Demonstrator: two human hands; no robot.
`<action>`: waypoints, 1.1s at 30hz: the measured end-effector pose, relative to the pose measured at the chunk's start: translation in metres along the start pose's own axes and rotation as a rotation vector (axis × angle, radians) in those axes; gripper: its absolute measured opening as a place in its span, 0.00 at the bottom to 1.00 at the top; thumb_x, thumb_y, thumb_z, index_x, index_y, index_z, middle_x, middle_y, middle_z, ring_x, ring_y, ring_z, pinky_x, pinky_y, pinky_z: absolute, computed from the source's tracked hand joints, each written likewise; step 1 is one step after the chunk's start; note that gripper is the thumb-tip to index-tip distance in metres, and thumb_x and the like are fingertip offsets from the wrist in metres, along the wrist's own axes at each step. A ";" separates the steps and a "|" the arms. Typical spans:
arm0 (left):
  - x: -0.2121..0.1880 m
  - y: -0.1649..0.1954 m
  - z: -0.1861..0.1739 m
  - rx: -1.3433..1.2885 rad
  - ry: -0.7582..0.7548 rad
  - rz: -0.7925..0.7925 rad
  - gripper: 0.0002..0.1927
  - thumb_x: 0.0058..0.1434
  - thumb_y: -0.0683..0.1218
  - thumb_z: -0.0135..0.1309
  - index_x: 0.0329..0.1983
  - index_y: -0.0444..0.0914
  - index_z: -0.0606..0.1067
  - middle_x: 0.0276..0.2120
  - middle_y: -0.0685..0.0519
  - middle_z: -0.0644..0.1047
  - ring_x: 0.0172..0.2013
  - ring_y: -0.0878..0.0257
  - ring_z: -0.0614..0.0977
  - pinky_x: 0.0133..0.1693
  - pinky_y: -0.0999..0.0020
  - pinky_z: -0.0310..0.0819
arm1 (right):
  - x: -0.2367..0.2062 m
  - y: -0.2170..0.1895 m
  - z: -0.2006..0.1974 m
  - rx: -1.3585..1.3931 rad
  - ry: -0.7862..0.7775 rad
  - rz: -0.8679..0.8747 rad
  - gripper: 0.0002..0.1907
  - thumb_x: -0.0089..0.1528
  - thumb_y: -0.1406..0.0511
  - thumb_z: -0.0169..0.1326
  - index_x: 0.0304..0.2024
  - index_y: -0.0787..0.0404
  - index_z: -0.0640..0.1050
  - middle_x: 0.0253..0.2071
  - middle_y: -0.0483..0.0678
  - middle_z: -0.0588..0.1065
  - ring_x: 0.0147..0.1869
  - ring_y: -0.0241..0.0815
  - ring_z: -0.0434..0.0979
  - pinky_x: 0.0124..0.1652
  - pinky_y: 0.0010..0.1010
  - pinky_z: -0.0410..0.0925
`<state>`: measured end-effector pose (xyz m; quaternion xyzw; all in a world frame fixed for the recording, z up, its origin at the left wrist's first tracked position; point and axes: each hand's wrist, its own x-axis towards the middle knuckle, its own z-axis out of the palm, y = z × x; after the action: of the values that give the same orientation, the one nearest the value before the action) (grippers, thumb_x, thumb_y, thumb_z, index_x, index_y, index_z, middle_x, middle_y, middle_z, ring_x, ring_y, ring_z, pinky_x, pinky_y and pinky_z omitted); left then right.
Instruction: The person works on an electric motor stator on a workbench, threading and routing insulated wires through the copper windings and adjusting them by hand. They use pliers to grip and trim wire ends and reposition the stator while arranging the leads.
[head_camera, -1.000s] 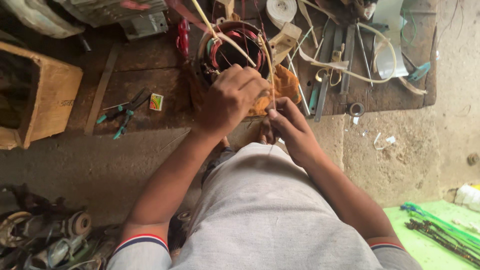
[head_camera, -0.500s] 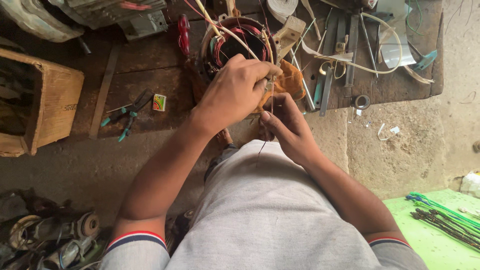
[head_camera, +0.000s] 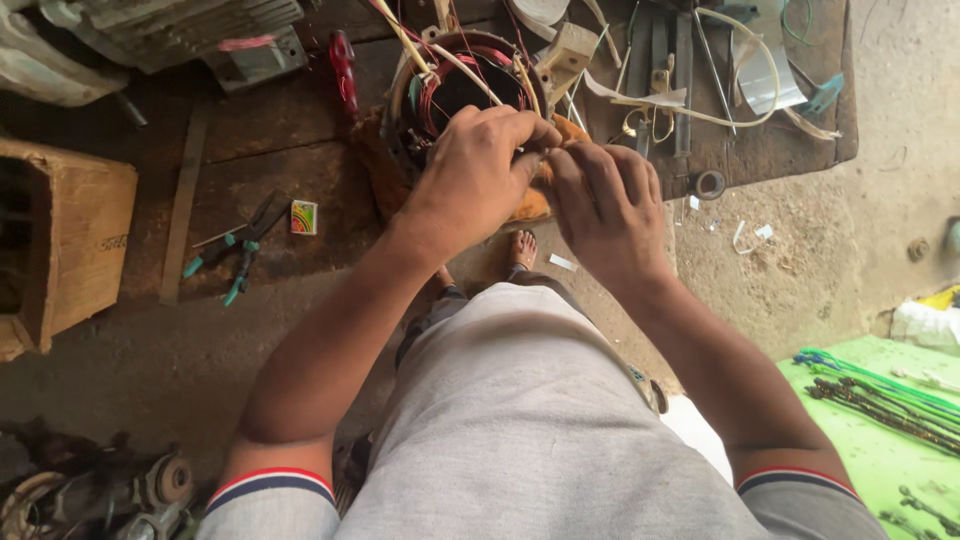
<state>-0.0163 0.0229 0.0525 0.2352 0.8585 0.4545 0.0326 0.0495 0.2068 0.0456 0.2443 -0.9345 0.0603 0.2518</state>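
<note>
Here both hands meet at the near rim of the motor stator (head_camera: 455, 100), a round iron ring wound with red and copper wire that sits on the dark wooden bench (head_camera: 270, 170) at about twelve o'clock from the body. The left hand (head_camera: 475, 175) curls over the rim, fingers bent and closed down on the windings. The right hand (head_camera: 605, 205), at its three o'clock and touching it fingertip to fingertip, pinches something thin there, probably a wire end or a sleeve. By the look of it, the work is tying or joining leads on the coil, and the coming move calls for a steady pinch and small finger work, not force.

The spot where the fingertips meet is covered by the knuckles, so what they grip cannot be made out. The stator's far side is cut by the top edge. Green-handled pliers (head_camera: 235, 250) lie at nine o'clock, near a small coloured box (head_camera: 304, 216); a wooden crate (head_camera: 70, 240) stands farther out.
</note>
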 end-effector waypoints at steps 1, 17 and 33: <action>0.001 -0.001 -0.001 -0.018 -0.011 -0.016 0.10 0.58 0.41 0.62 0.44 0.40 0.81 0.42 0.49 0.82 0.43 0.48 0.79 0.52 0.55 0.72 | 0.000 -0.003 0.004 0.039 -0.017 0.035 0.16 0.67 0.66 0.61 0.56 0.61 0.74 0.50 0.50 0.75 0.51 0.49 0.76 0.47 0.41 0.72; 0.010 -0.009 -0.010 -0.125 -0.115 -0.104 0.09 0.59 0.43 0.61 0.43 0.41 0.80 0.44 0.50 0.82 0.47 0.53 0.83 0.54 0.58 0.74 | -0.010 -0.019 -0.004 0.236 0.062 0.228 0.07 0.73 0.66 0.56 0.52 0.58 0.73 0.41 0.50 0.76 0.39 0.47 0.80 0.38 0.34 0.73; 0.005 -0.012 -0.003 -0.055 -0.016 -0.020 0.09 0.57 0.41 0.63 0.42 0.41 0.81 0.42 0.49 0.82 0.45 0.48 0.80 0.52 0.55 0.73 | -0.035 -0.024 0.005 0.107 0.147 0.269 0.06 0.80 0.65 0.52 0.54 0.60 0.76 0.44 0.52 0.76 0.41 0.47 0.81 0.38 0.31 0.75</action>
<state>-0.0267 0.0168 0.0455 0.2293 0.8476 0.4758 0.0503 0.0853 0.2000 0.0235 0.1249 -0.9333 0.1609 0.2957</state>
